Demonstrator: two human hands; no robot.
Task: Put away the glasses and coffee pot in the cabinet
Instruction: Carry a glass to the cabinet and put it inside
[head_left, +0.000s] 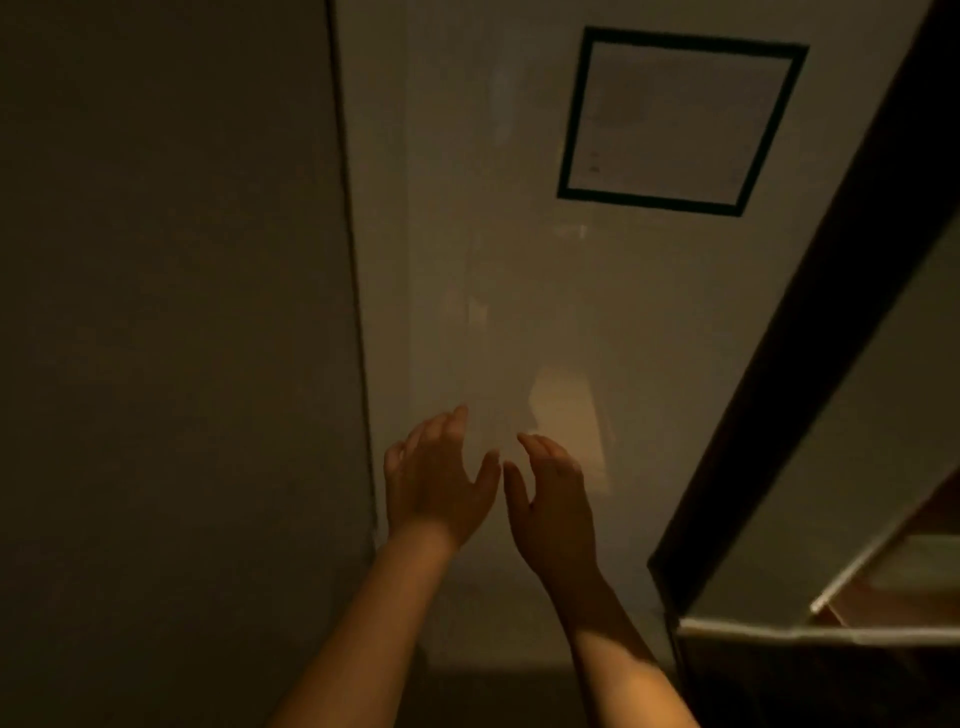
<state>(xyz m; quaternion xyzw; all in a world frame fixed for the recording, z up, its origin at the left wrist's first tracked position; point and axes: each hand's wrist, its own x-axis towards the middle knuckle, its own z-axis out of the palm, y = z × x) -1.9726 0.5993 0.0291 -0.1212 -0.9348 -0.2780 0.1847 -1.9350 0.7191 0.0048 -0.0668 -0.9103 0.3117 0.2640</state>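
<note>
Both my hands are raised side by side in front of a pale, dimly lit flat panel (519, 260); whether it is a cabinet door or a wall I cannot tell. My left hand (436, 478) has its fingers loosely spread and holds nothing. My right hand (553, 499) is beside it, fingers relaxed and slightly bent, also holding nothing. Their thumbs nearly meet. No glasses or coffee pot are in view.
A dark-bordered sheet of paper (675, 119) is stuck high on the panel. A darker surface (166, 312) fills the left, split off by a vertical seam. A dark diagonal edge (810, 338) runs down the right, with a pale ledge (831, 631) below it.
</note>
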